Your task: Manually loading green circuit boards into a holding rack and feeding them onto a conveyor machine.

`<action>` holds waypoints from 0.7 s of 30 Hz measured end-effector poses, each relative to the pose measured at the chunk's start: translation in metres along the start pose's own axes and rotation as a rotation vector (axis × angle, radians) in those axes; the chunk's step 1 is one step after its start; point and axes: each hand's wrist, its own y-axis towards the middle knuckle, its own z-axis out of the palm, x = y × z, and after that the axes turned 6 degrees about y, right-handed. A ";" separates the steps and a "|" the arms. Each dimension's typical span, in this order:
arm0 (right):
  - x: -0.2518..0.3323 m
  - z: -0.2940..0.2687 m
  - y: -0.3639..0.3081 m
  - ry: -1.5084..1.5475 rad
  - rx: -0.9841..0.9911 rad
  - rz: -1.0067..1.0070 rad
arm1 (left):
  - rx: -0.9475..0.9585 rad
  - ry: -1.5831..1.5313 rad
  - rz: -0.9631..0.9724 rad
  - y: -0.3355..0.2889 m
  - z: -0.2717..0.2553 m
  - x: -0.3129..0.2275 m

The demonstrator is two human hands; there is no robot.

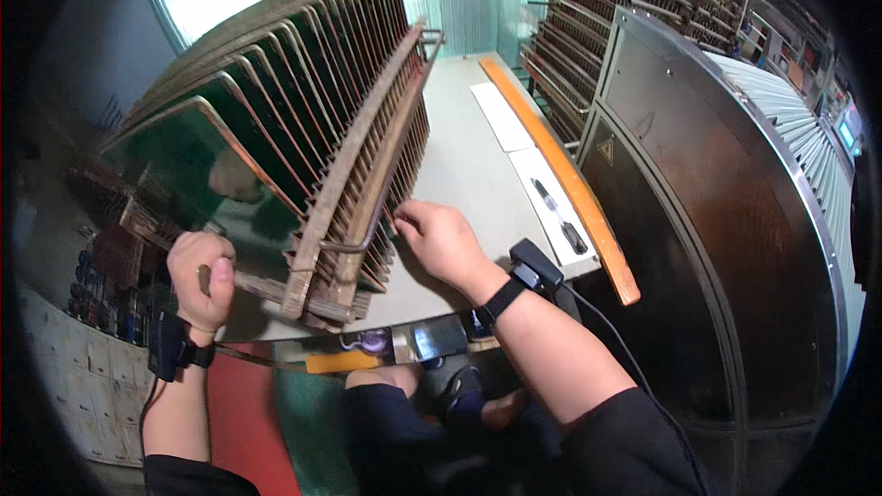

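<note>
A tilted slotted rack [342, 163] stands on the table, filled with several dark green flat panels [175, 152] set side by side in its slots. The nearest panel is glossy and mirrors a hand. My left hand [202, 277] is closed around the rack's lower bar at the near left, with the thumb pressed over it. At the rack's right side, my right hand [441, 241] has its fingers curled in against the slotted frame. Its fingertips are partly hidden by the rack, but they appear to grip the frame.
The pale table [457, 119] carries white sheets [530, 174], a black marker pen [562, 220] and a long orange strip [565, 170] along its right edge. A dark metal cabinet [661, 165] stands close on the right. More racks [588, 28] are stacked behind. Below are an open shelf and my legs.
</note>
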 end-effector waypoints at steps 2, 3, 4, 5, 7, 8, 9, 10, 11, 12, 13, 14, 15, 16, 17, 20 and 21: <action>0.003 0.001 -0.002 -0.029 0.005 -0.005 | -0.008 0.003 0.008 -0.001 0.001 0.000; 0.006 0.002 -0.004 -0.066 0.005 0.011 | -0.014 0.015 0.016 -0.002 0.001 0.001; 0.008 0.004 -0.006 -0.078 -0.015 0.017 | -0.009 0.004 0.016 -0.003 0.002 0.002; 0.012 0.007 -0.011 -0.040 -0.025 0.070 | 0.015 -0.003 -0.013 -0.004 0.000 0.004; 0.020 0.014 -0.022 0.003 -0.073 0.142 | 0.116 -0.047 0.013 -0.005 -0.008 0.008; 0.023 0.017 -0.028 0.010 -0.091 0.138 | 0.080 -0.109 0.050 -0.003 -0.014 0.009; 0.024 0.019 -0.032 0.001 -0.063 0.165 | 0.063 -0.182 0.072 0.000 -0.021 0.009; 0.026 0.019 -0.036 -0.016 -0.064 0.122 | 0.019 -0.151 0.083 0.007 -0.035 0.008; 0.026 0.020 -0.037 0.005 -0.083 0.102 | -0.023 -0.171 0.128 0.017 -0.053 0.006; 0.027 0.020 -0.038 0.015 -0.101 0.088 | -0.101 -0.241 0.186 0.034 -0.070 0.003; 0.027 0.020 -0.038 0.023 -0.112 0.077 | -0.232 -0.190 0.128 0.049 -0.080 -0.006; 0.027 0.019 -0.038 0.031 -0.111 0.080 | -0.212 -0.154 0.112 0.072 -0.097 -0.015; 0.027 0.019 -0.038 0.026 -0.105 0.070 | -0.227 -0.221 0.037 0.098 -0.099 -0.025; 0.028 0.018 -0.037 0.021 -0.105 0.048 | -0.192 -0.241 -0.017 0.125 -0.099 -0.037; 0.028 0.017 -0.037 0.023 -0.098 0.053 | -0.113 -0.153 -0.034 0.152 -0.099 -0.048; 0.029 0.015 -0.037 0.007 -0.092 0.062 | 0.197 -0.028 0.048 0.223 -0.078 -0.073; 0.029 0.015 -0.038 0.007 -0.091 0.044 | 0.320 0.016 0.014 0.240 -0.069 -0.078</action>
